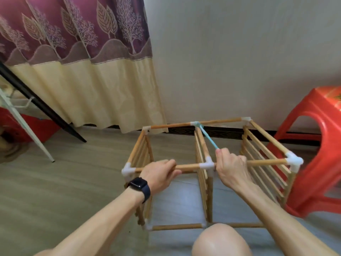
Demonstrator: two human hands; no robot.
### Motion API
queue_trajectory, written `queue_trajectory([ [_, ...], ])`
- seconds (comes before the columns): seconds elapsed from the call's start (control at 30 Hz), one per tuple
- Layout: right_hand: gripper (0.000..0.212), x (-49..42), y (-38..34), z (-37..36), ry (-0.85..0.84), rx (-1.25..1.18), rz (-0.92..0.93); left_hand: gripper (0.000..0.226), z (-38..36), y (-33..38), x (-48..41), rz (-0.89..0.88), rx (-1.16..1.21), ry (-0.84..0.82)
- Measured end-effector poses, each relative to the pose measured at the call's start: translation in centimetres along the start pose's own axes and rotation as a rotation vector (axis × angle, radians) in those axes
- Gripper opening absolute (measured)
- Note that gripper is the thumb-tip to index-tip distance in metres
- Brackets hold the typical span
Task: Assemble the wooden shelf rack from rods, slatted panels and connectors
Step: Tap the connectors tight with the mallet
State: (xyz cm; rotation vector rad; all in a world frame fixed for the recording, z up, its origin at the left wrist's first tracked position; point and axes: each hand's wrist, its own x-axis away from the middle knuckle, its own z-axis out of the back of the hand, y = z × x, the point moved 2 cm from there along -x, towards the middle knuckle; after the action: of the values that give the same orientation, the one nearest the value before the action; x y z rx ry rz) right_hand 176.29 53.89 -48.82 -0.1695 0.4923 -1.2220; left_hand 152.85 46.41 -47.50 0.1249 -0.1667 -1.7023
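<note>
The wooden shelf rack (265,143) stands on the floor in front of me, a box frame of rods, three upright slatted panels and white corner connectors (293,160). My left hand (159,173) grips the near top rod (188,166) left of the middle connector (207,163). My right hand (230,165) curls over the same rod just right of that connector. It also pinches the near end of a light blue rod-like piece (208,138) that runs back to the far middle connector (195,123).
A red plastic stool (317,145) stands close against the rack's right side. A curtain (83,71) hangs at the back left, with a black bar (42,106) and a white leg (27,130) slanting to the floor. My bare knee (219,241) is below the rack.
</note>
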Motion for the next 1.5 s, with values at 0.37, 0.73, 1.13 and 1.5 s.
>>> queue_trajectory([
  [0.37,0.033,-3.8,-2.1,2.0,0.417,-0.384,0.095,0.041,4.6,-3.3,-7.0,0.211,-0.072,0.297],
  [0.73,0.030,7.4,4.6,-8.7,0.196,-0.083,-0.066,0.071,-0.5,-0.7,-8.3,0.300,-0.001,0.137],
  [1.13,0.039,2.3,1.1,-8.5,0.189,-0.005,0.006,0.044,-7.2,1.4,-3.0,0.254,-0.016,-0.047],
  [1.5,0.037,4.1,1.4,-1.7,0.042,-0.574,-0.302,0.046,-6.7,-0.7,-3.9,0.318,-0.035,-0.031],
])
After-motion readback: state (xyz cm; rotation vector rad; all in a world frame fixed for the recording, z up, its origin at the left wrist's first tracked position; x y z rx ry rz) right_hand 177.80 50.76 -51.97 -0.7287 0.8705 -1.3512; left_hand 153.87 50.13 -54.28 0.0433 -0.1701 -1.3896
